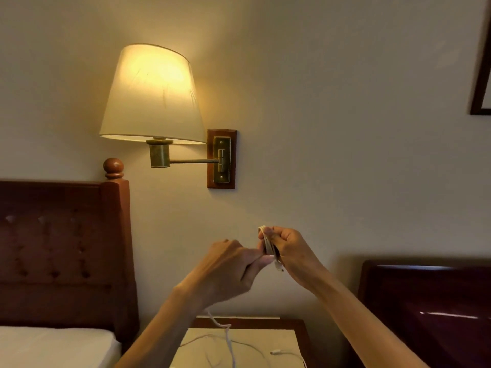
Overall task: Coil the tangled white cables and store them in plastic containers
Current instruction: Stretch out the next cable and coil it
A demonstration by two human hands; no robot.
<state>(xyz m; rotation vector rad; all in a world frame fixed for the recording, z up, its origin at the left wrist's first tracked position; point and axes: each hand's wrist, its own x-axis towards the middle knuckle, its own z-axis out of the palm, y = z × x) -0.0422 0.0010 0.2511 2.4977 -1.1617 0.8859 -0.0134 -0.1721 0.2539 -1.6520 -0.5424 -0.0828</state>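
Both hands are raised in front of a plain cream wall (332, 128). The right hand (291, 251) grips a small bundle of white cable (268, 244): thin, smooth cord folded into several parallel loops, with a loop end showing above the fingers and a short plug end hanging just below the palm. Its fingers are curled tight round the bundle. The left hand (231, 264) is just beside it, thumb and fingers pressed together at the lower part of the bundle; whether they pinch a strand there cannot be told.

A single strand of the same cord drops from under the left wrist to the bedside table (297, 338). The table has a dark polished wooden frame and a pale, flat top. Loose cable (228, 341) lies on it in slack, irregular curves, one white plug end resting near the right edge.

Left of the table stands a bed with a reddish-brown wooden headboard (61, 248), its panel padded and button-tufted, its post topped by a turned ball, and a white mattress (53, 346). A lit wall lamp (151, 94) with a tapered fabric shade sits on a brass arm and wooden backplate. Glossy dark wooden furniture (430, 301) stands at the right. A dark frame corner (478, 83) shows top right.
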